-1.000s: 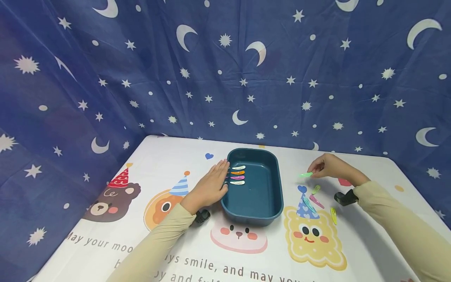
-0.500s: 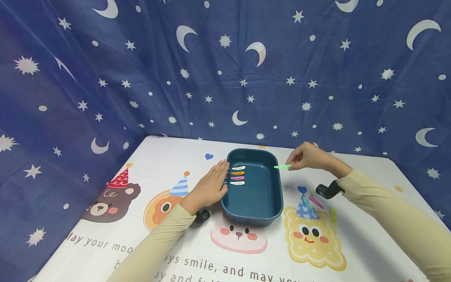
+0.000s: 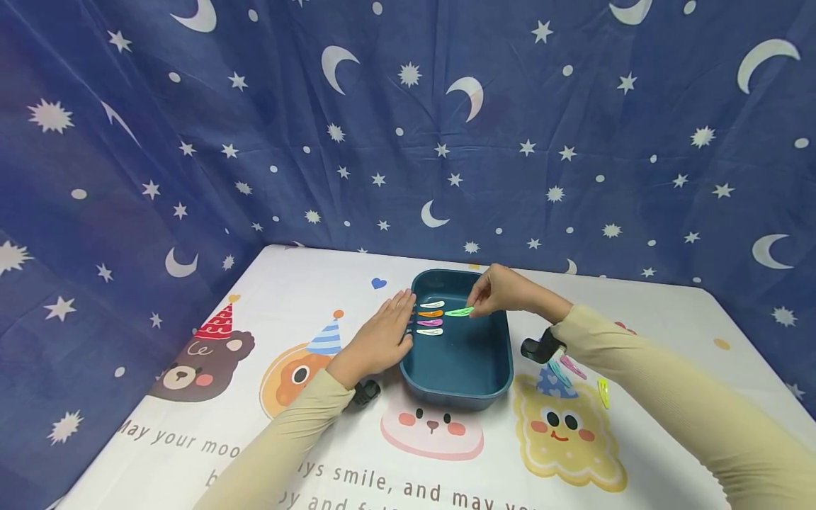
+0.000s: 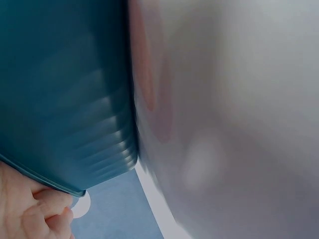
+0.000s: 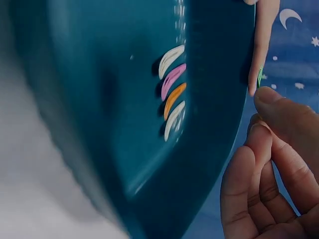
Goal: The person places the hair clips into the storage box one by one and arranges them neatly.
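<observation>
My right hand (image 3: 500, 289) pinches a green hair clip (image 3: 459, 312) by one end, over the inside of the blue tub (image 3: 455, 365). In the tub, near its left wall, lie a white clip (image 3: 432, 304), an orange clip (image 3: 430, 314), a pink clip (image 3: 429, 323) and another white clip (image 3: 430, 331), one above the other. My left hand (image 3: 376, 336) rests with fairly straight fingers against the tub's left rim. The left wrist view shows fingers (image 4: 52, 209) at the rim. In the right wrist view the green clip (image 5: 259, 75) stands between thumb and finger.
On the printed white tablecloth (image 3: 331, 283), right of the tub, lie a teal clip (image 3: 560, 374), a pink clip (image 3: 573, 367) and a yellow clip (image 3: 603, 393), partly near my right sleeve. A blue curtain (image 3: 382, 106) with moons and stars hangs behind.
My right hand has carried the green clip leftward from above the cloth, past the tub's right rim, to over its inside. My left hand has stayed in place.
</observation>
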`<control>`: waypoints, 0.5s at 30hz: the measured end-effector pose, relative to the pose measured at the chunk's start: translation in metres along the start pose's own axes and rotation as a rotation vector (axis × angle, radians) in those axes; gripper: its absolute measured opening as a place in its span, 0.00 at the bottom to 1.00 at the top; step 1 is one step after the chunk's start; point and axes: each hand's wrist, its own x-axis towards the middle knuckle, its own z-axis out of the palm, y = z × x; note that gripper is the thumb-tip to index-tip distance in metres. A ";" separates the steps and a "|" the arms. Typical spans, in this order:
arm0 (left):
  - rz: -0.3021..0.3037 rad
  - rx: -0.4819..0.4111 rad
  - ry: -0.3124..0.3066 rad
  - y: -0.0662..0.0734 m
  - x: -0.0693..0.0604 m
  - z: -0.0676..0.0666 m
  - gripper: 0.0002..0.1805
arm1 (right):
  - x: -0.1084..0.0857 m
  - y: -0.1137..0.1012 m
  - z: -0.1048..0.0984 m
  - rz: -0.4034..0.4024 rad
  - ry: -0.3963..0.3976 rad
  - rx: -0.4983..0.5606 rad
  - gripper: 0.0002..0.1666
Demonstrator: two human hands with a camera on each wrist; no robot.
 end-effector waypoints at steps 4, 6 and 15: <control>0.001 0.000 0.003 -0.001 0.000 0.001 0.37 | 0.012 -0.006 0.012 -0.035 -0.027 0.005 0.03; 0.002 0.000 0.002 -0.001 0.000 0.001 0.37 | 0.017 -0.009 0.017 -0.053 -0.037 -0.004 0.03; 0.008 0.005 -0.004 -0.002 0.000 0.001 0.37 | 0.035 -0.015 0.039 -0.001 -0.085 -0.023 0.05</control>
